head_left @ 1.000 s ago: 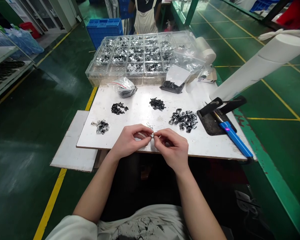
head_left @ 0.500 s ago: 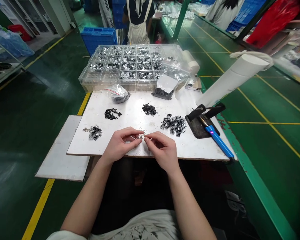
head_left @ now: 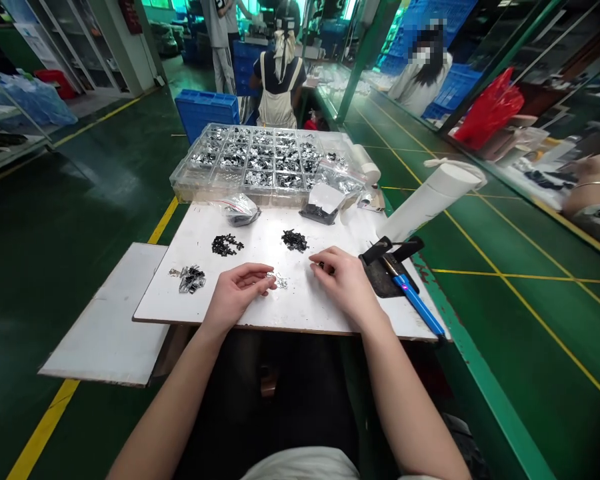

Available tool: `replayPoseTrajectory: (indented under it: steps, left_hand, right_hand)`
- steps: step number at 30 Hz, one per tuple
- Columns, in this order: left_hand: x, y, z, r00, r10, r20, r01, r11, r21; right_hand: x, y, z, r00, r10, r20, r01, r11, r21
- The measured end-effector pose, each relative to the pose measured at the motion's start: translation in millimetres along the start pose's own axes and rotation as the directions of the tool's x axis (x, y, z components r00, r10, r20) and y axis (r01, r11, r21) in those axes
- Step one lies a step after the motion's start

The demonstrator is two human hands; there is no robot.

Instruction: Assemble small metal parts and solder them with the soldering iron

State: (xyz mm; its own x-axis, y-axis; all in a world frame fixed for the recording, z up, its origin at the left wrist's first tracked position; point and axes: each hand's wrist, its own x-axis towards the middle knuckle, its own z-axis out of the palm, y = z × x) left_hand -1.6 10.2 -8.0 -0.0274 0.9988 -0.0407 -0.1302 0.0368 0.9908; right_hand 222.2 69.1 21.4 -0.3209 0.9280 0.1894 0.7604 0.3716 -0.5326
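My left hand (head_left: 241,292) is closed in a pinch beside a few small thin metal pieces (head_left: 281,281) on the white board (head_left: 260,240); what its fingertips hold is too small to name. Farther right, my right hand (head_left: 341,279) has its thumb and fingers curled near each other over the spot of the silver-black clip pile, which it mostly hides. Whether a part is between those fingertips is unclear. A pile of black parts (head_left: 295,241) lies ahead between the hands, another black pile (head_left: 226,245) to its left, and silver clips (head_left: 192,279) at the board's left.
A clear compartment box (head_left: 275,195) full of metal parts spans the back, with plastic bags (head_left: 241,209) in front. A blue soldering iron (head_left: 420,307), its black stand (head_left: 383,283) and a white tube (head_left: 430,200) are at right. People are beyond.
My right hand has moved right, away from my left hand, to the silver-black clip pile. My left hand stays near the thin metal pieces. The camera view has tilted up.
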Motion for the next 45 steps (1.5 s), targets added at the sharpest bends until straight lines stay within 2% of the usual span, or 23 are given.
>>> replayPoseTrajectory:
  steps: [4,6,10,16,26,29,31,32,33,35,36,37,39,42,45]
  left_hand:
    - [-2.8,3.6,1.6,0.998,-0.029,0.048,0.027,0.998,0.050]
    - [-3.2,3.9,1.5,0.997,-0.040,0.059,0.036,0.997,0.063]
    - [-2.4,2.3,1.2,0.996,-0.043,0.075,0.036,0.995,0.088]
    - [-3.3,3.5,2.4,0.994,-0.056,0.092,0.043,0.989,0.145]
    - [-5.1,3.1,2.3,0.990,-0.041,0.131,0.019,0.986,0.167]
    - [-5.0,4.5,3.0,0.991,-0.043,0.128,0.023,0.988,0.151]
    - [-5.3,6.4,3.9,0.991,-0.053,0.120,0.035,0.989,0.146]
    - [-5.5,7.3,4.3,0.992,-0.058,0.113,0.042,0.989,0.141]
    - [-5.7,8.0,4.7,0.992,-0.063,0.106,0.049,0.990,0.133]
    - [-6.0,8.8,5.0,0.994,-0.071,0.089,0.060,0.991,0.117]
    - [-6.1,8.8,5.0,0.994,-0.073,0.082,0.064,0.992,0.111]
    - [-6.1,8.5,4.9,0.994,-0.073,0.077,0.064,0.992,0.107]
    - [-6.0,7.6,4.6,0.995,-0.071,0.075,0.063,0.993,0.103]
    - [-6.1,6.8,4.7,0.995,-0.069,0.075,0.061,0.993,0.104]
    - [-6.2,6.8,5.2,0.995,-0.071,0.075,0.062,0.992,0.111]
  right_hand:
    - [29.1,3.3,-1.6,0.989,0.035,0.144,0.004,0.966,-0.257]
    - [39.9,2.3,1.4,0.981,0.026,0.191,0.031,0.958,-0.285]
    - [52.4,0.1,8.7,0.979,0.048,0.199,0.014,0.954,-0.300]
    - [61.3,0.5,10.9,0.974,0.073,0.215,-0.010,0.960,-0.281]
    - [64.1,-12.6,8.9,0.974,-0.010,0.228,0.074,0.959,-0.274]
    - [55.2,-16.2,-0.7,0.978,-0.041,0.204,0.083,0.975,-0.204]
    - [44.1,-16.8,-5.1,0.985,-0.010,0.174,0.010,1.000,0.004]
    - [37.2,-16.7,-5.5,0.986,0.024,0.168,-0.053,0.984,0.171]
    - [29.6,-16.5,-4.5,0.982,0.059,0.179,-0.120,0.929,0.350]
    - [13.1,-16.6,1.7,0.969,0.095,0.229,-0.224,0.730,0.646]
    - [4.7,-17.3,6.3,0.964,0.090,0.250,-0.249,0.637,0.730]
    - [-3.3,-18.3,11.6,0.963,0.086,0.254,-0.258,0.557,0.789]
    - [-17.5,-21.0,22.7,0.969,0.108,0.224,-0.248,0.470,0.847]
    - [-32.3,-24.3,37.9,0.968,0.194,0.158,-0.230,0.436,0.870]
    - [-39.8,-24.1,48.8,0.953,0.268,0.139,-0.231,0.352,0.907]
